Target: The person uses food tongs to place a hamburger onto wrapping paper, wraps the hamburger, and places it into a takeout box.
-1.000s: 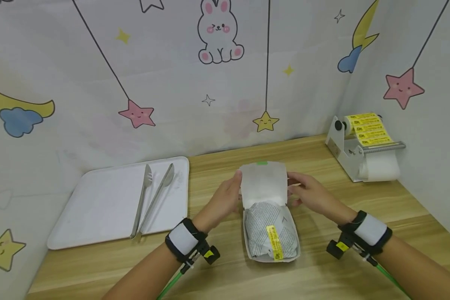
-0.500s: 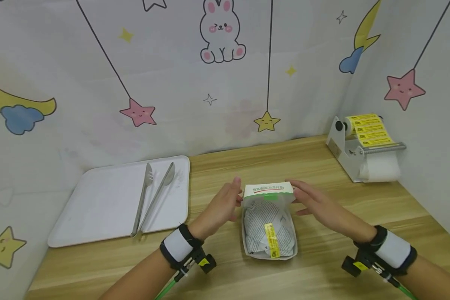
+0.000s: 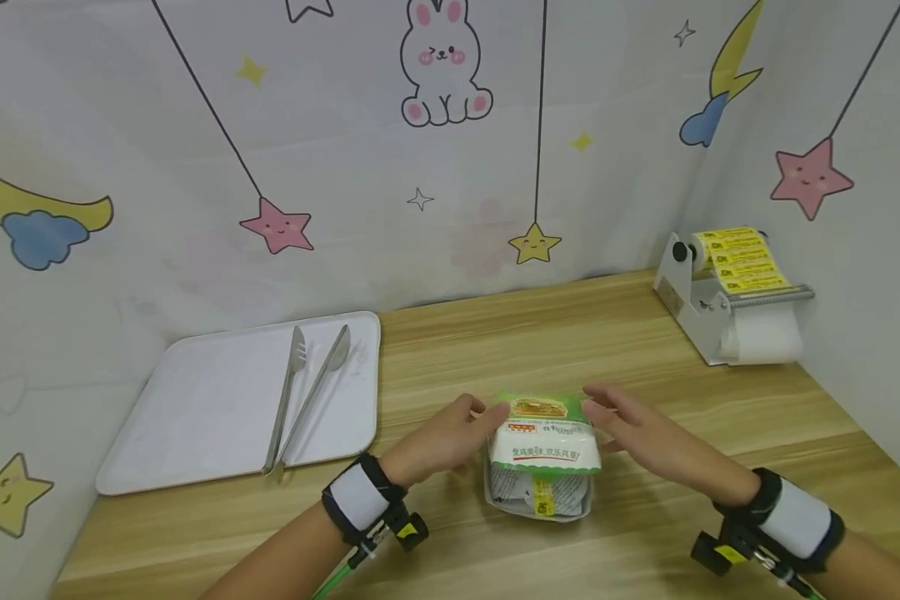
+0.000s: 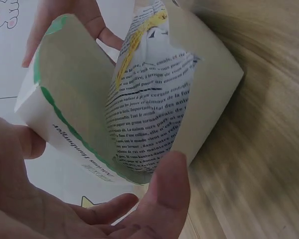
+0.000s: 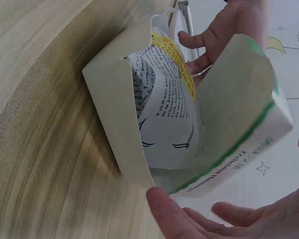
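Observation:
A paper hamburger box [image 3: 546, 433], green and white with a burger picture, stands on the table with its lid tilted partly down. Inside lies a round bundle in newsprint-patterned paper [image 4: 149, 104], with a yellow sticker [image 3: 543, 497] along it. My left hand [image 3: 446, 440] is at the box's left side, thumb over the lid's back left corner. On the opposite side, my right hand [image 3: 648, 433] has its fingers extended beside the lid. Both wrist views show a gap between the lid's green front edge and the tray wall [image 5: 114, 114]. Neither hand curls round the box.
To the left lies a white tray [image 3: 195, 408] bearing metal tongs [image 3: 285, 400]. A label dispenser [image 3: 690, 300] with a roll of yellow stickers [image 3: 746, 260] stands at the back right. Behind the wooden table [image 3: 450, 342] hangs a printed cloth [image 3: 345, 125].
The lid has swung from upright, forward and down over the wrapped bundle, so its printed top now shows. Both hands have moved with it, toward the front.

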Demonstrator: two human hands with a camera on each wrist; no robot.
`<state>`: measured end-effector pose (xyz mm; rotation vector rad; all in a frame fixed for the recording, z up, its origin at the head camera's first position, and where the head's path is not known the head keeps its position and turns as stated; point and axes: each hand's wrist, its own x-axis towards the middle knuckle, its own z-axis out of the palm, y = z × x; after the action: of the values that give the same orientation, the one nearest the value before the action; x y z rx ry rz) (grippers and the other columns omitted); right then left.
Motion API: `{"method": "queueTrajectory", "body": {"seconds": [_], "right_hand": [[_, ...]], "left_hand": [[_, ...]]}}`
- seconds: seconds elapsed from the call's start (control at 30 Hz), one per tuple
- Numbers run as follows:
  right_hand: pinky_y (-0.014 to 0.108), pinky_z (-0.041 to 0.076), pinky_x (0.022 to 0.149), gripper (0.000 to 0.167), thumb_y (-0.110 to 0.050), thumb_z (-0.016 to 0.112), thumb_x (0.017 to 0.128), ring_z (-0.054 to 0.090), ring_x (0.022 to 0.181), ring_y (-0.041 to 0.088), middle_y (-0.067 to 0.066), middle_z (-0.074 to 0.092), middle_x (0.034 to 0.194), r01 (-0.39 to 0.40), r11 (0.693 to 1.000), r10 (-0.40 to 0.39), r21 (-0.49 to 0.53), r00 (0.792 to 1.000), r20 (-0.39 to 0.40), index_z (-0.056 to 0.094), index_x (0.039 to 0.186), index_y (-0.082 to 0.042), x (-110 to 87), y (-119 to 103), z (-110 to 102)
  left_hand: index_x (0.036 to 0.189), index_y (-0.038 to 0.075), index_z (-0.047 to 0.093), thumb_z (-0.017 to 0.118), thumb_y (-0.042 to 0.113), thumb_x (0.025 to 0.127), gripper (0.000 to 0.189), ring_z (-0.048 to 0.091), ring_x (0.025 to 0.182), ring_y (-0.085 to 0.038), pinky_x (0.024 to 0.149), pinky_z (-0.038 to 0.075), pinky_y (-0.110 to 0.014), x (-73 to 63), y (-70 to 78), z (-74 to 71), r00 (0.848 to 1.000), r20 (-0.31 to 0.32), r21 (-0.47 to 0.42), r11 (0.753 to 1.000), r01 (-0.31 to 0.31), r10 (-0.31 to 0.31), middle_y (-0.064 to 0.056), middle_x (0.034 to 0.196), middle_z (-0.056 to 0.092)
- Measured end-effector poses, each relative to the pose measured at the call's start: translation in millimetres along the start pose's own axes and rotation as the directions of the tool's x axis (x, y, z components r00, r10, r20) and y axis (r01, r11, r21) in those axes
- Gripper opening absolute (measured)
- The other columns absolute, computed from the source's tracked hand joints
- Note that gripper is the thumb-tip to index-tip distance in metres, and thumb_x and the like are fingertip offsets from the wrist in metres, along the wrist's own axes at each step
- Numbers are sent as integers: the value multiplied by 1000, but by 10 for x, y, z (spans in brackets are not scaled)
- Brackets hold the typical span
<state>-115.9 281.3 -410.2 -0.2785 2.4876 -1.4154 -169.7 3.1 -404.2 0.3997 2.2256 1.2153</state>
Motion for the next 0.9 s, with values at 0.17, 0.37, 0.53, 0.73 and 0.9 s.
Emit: {"method": "queueTrajectory", "body": {"seconds": [0.17, 0.37, 0.53, 0.73, 0.9], "right_hand": [[46, 56, 90, 73, -40, 50, 107, 55, 124, 43, 35, 45, 143, -92, 996, 91, 8, 995, 42, 29, 151, 14, -4, 17, 39], [44, 56, 92, 73, -40, 59, 103, 60, 117, 32, 26, 53, 135, -110, 993, 108, 46, 993, 37, 34, 149, 11, 22, 16, 108], [44, 55, 94, 74, -38, 62, 101, 59, 120, 33, 26, 53, 136, -137, 986, 135, 98, 991, 22, 34, 150, 9, 35, 17, 132], [45, 54, 94, 77, -29, 68, 95, 56, 122, 36, 27, 52, 136, -124, 988, 121, 96, 992, 37, 32, 150, 10, 27, 69, 134], [49, 51, 98, 83, -37, 72, 94, 54, 125, 37, 23, 52, 140, -123, 992, 122, 19, 991, 48, 32, 153, 4, 24, 71, 157]], "left_hand": [[133, -6, 51, 47, 54, 105, 67, 59, 91, -27, 64, 57, -38, -1, -11, 6, 999, 31, -40, 999, -12, 13, -16, 115, 58], [127, -6, 56, 46, 51, 106, 61, 60, 91, -22, 59, 58, -36, 35, -18, 12, 997, 61, -95, 994, -50, 56, -12, 108, 62], [131, -8, 51, 53, 46, 104, 60, 65, 76, -21, 57, 58, -36, 52, -43, 29, 999, 24, -85, 996, -25, 27, -14, 106, 62], [139, -10, 44, 69, 29, 99, 61, 66, 76, -21, 64, 60, -37, 44, -98, 86, 1000, -24, -102, 995, -12, 9, -17, 110, 60], [137, -7, 46, 69, 31, 98, 59, 65, 89, -24, 71, 58, -38, 43, -160, 142, 997, -57, -33, 998, -48, 46, -20, 115, 61]]}}
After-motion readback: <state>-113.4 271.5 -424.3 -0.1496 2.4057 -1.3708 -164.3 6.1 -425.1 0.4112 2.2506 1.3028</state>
